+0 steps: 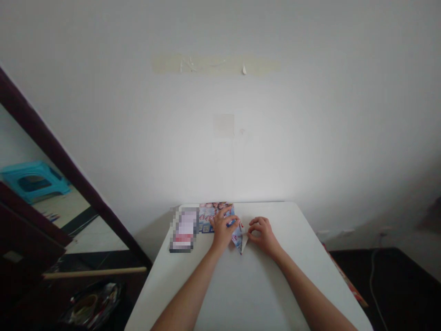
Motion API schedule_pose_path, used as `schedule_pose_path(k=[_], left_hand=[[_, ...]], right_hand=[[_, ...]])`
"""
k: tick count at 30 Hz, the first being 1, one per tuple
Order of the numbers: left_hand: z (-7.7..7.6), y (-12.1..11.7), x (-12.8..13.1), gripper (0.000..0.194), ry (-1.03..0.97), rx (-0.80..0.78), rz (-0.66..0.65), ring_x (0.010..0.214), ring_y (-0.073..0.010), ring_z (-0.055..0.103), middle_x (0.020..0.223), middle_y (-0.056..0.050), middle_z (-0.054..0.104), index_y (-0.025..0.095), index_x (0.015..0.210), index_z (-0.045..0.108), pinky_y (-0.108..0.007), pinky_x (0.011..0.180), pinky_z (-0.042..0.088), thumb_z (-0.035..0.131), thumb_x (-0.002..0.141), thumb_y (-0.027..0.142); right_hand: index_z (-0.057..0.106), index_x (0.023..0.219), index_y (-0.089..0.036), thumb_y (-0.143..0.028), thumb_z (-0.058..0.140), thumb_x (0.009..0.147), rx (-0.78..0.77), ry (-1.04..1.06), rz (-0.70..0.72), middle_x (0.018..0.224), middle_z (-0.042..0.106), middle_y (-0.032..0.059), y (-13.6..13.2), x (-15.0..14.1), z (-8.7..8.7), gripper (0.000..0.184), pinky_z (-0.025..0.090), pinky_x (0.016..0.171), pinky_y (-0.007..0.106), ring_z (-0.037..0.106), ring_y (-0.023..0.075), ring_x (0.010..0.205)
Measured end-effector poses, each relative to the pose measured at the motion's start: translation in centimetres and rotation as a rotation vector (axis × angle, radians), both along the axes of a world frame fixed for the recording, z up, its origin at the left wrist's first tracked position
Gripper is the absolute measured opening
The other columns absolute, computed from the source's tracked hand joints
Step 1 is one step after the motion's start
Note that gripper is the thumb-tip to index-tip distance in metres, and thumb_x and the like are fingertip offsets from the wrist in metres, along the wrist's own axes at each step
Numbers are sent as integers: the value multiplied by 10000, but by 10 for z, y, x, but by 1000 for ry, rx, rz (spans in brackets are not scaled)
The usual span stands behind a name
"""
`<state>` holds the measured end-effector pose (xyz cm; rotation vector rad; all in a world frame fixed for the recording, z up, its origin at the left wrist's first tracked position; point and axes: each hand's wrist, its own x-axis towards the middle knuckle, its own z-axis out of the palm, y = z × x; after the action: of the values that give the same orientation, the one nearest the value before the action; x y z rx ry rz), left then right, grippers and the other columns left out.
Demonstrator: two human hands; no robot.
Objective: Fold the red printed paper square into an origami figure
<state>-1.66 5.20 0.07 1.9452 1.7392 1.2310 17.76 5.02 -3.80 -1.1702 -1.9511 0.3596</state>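
Observation:
A small piece of printed paper (pixel 237 240), folded to a point at its lower end, is on the white table between my hands. My left hand (pixel 223 226) holds its upper left part, with some fingers spread over a flat printed sheet (pixel 206 214) behind. Thumb and forefinger of my right hand (pixel 262 233) are pinched together at the folded paper's pale right flap. The exact contact there is too small to make out clearly. Left of the printed sheet lies a blurred-out flat phone-like object (pixel 184 230).
The white table (pixel 241 299) stands against a plain wall (pixel 310 115) with strips of old tape. A mirror with a dark frame (pixel 103 207) leans at the left, reflecting a blue stool (pixel 34 179). Below it is a black bag-lined bin (pixel 93 303).

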Motion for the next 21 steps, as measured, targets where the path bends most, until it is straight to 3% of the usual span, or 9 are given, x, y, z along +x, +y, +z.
schedule_pose_path(k=[13, 21], left_hand=[[2, -2, 0, 60, 20, -16, 5, 1312, -301, 456, 1342, -10, 602, 319, 825, 767, -644, 1131, 190, 715, 809, 294], [1, 4, -8, 108, 33, -13, -48, 1297, -267, 470, 1315, -1, 621, 337, 892, 777, -525, 1153, 250, 725, 799, 354]], right_hand=[[718, 803, -257, -263, 697, 803, -9, 30, 6, 1025, 644, 61, 1, 1, -1, 21, 427, 975, 430, 526, 243, 1079], [700, 820, -238, -351, 619, 861, -26, 109, -55, 1015, 652, 84, 7, 11, 0, 145, 426, 973, 464, 535, 257, 1061]])
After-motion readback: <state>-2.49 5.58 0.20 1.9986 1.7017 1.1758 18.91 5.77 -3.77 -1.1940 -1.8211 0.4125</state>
